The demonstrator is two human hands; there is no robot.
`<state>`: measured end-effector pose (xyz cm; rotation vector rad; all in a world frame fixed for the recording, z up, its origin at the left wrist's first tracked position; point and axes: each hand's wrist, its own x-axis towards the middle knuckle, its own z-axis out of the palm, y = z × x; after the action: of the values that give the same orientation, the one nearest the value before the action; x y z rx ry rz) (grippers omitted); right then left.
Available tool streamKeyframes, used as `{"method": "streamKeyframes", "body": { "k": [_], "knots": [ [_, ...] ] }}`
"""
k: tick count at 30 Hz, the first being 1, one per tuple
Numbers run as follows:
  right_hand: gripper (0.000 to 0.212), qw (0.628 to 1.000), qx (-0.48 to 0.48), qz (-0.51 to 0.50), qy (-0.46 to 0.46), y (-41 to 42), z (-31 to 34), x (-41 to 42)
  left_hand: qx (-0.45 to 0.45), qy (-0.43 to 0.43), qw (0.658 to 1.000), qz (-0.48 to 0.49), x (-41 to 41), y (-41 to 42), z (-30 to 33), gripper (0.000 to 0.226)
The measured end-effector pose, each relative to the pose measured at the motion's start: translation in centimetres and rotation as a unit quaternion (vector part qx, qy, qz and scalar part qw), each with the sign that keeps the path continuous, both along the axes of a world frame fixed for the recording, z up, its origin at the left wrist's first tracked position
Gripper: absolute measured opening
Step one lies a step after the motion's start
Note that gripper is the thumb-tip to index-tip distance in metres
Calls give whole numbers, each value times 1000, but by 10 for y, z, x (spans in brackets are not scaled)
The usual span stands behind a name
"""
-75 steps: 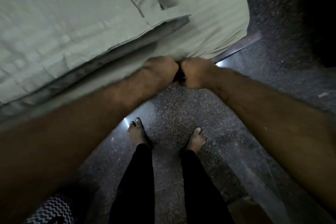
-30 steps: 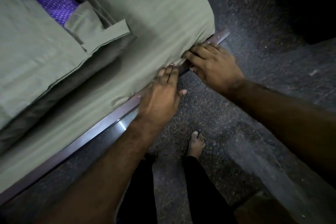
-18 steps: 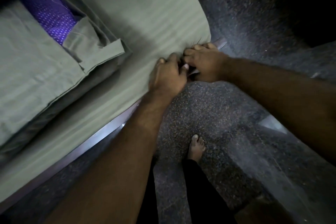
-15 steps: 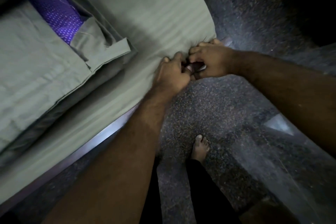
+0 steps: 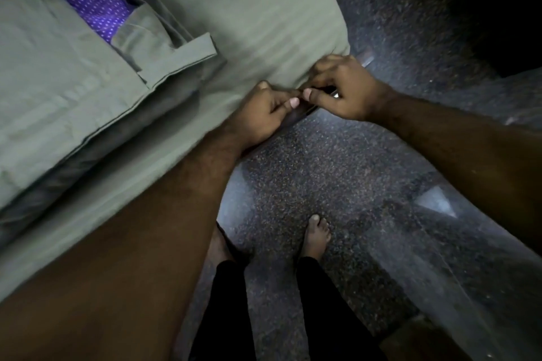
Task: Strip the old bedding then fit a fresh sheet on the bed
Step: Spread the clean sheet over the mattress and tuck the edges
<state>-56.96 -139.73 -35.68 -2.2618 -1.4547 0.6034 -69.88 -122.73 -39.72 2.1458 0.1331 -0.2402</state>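
Where the sheet (image 5: pixel 249 17) wraps the mattress corner, both hands work its lower edge; places below are rel. to that corner.

- Sheet: grey-green, drawn over the mattress top and down its side, at the corner and along the near side. Hem looks tucked or being tucked; view too dim to tell which.
- L hand (image 5: pixel 264 114): just below the corner, fingers curled and pinching the sheet edge, thumb tip showing.
- R hand (image 5: pixel 343 91): right beside it, thumb-to-thumb, fingers curled round the same edge at the corner tip.
- Frame (image 5: pixel 365 59): metal rail, a short bit visible past the corner, rest hidden by hands and cloth.
- Pillow (image 5: pixel 88 3): purple, dotted, up-left of the corner, inside a folded grey-green cover (image 5: pixel 73 91) lying on the sheet.
- Floor (image 5: pixel 308 173): dark speckled stone, below the corner; two bare feet on it.

Step in hand (judged): tucking the corner. To do well: pull hem taut w/ both hands, fold slack flat, push it under btwn mattress and frame, then smooth along the near side so no ridge forms.
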Motion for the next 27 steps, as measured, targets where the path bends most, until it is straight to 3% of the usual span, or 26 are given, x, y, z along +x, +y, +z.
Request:
{"method": "streamKeyframes", "body": {
  "k": [2,4,7,15,18,20,24,27],
  "knots": [
    [38,1000,22,-6,-16,-3,2,-2,-36,13,997,63,-5,-7,-1,33],
    [32,998,49,1,-48,-8,2,-6,-143,16,982,123,-7,-9,4,27],
    [30,994,42,7,-102,-12,-2,-6,-314,21,921,231,-4,-1,15,28],
    [30,950,70,-18,-303,-9,21,-16,-352,4,869,348,-2,-7,18,20],
    [31,969,20,-48,-243,3,21,-4,-325,-6,869,374,1,-13,24,20],
    [35,979,-26,-17,-201,16,23,7,-272,-18,889,369,1,-18,24,17],
    [53,983,-82,45,-158,29,29,27,-94,-51,950,293,1,-19,23,17],
    [65,986,-94,61,-120,28,26,36,70,-77,964,244,-1,-11,29,40]
  ]
}}
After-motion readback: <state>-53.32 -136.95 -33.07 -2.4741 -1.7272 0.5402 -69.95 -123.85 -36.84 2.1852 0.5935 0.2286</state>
